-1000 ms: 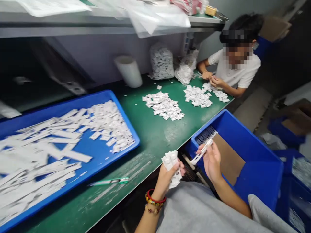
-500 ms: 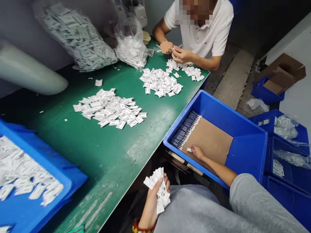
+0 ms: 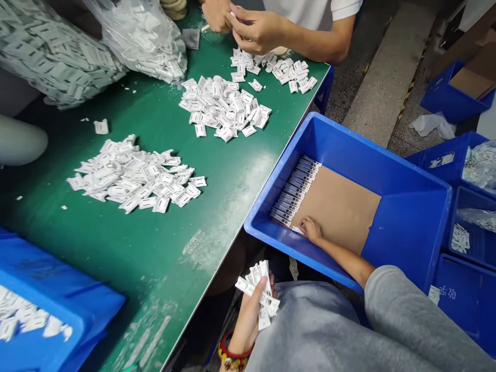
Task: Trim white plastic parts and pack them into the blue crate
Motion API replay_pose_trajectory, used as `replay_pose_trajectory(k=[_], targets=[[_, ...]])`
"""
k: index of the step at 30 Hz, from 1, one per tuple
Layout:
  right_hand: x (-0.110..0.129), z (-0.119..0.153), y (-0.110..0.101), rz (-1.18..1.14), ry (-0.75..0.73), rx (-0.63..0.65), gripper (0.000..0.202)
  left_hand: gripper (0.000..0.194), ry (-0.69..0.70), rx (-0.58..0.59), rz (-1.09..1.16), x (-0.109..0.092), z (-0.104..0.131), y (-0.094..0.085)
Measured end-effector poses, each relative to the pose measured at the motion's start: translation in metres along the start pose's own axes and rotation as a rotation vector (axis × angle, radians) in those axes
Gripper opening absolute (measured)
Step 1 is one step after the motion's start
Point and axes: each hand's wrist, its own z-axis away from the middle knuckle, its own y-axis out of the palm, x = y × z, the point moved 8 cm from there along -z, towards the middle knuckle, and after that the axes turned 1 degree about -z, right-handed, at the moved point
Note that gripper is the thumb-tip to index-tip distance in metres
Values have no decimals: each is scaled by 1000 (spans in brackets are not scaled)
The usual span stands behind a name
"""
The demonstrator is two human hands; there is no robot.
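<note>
Clutched a fanned bunch of white pieces (image 3: 264,297) in the left hand (image 3: 251,310), pressing down with the thumb and hiding most of the other fingers behind the bunch. Reached with the right hand (image 3: 311,229) into the blue bin (image 3: 406,206), bending the fingers close together over a white strip (image 3: 297,230) on the cardboard sheet (image 3: 341,206), just beside the row of strips (image 3: 298,188). Could not tell whether pinched or only touched, with the fingertips and part of the strip covered. Had loose white piles (image 3: 135,178) on the green table (image 3: 220,222), near clear bags (image 3: 143,39) cut off by the view's edge. Saw only part of a blue tray (image 3: 50,294) at lower left, and of a co-worker's hands (image 3: 251,28) at the top, holding something too small to make out. Noticed pale characters on a blue container (image 3: 465,315) at right, too small to read surely, and a white label (image 3: 442,160) on another container, equally illegible
</note>
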Motion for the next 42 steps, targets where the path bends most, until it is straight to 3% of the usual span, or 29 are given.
replay_pose_trajectory(k=[9,14,18,20,22,23,26,29,31,34,36,38,39,41,42], targets=[[0,10,-2,25,-9,89,3,57,115,-18,-44,-9,-5,4],[24,12,-35,-4,-14,24,9,67,182,-11,-69,-12,-5,13],[72,36,-98,-58,-22,-133,21,70,210,15,-74,-11,-7,18],[111,63,-130,-230,-142,-165,27,67,245,10,-96,-13,-6,20],[160,97,-145,-519,-365,36,25,58,285,16,-180,-16,-2,27],[177,112,-148,-626,-398,140,25,52,303,21,-233,-18,1,31],[195,140,-149,-891,-241,319,26,34,354,31,-334,-21,12,47],[186,145,-160,-1083,-78,289,28,26,444,66,-211,-30,20,59],[170,136,-184,-1171,-54,143,29,29,538,45,-41,-45,23,56],[134,104,-233,-1165,-100,-131,29,27,676,-38,100,-68,24,40],[109,72,-251,-1016,-124,-236,29,27,683,-47,103,-76,20,31],[83,35,-244,-673,-55,-260,26,28,633,-46,87,-75,13,25],[74,18,-229,-398,-1,-212,23,29,606,-48,70,-72,11,23],[62,-8,-182,144,63,-36,18,29,564,-60,25,-64,9,21],[59,-16,-156,273,72,34,18,29,546,-65,4,-60,8,22]])
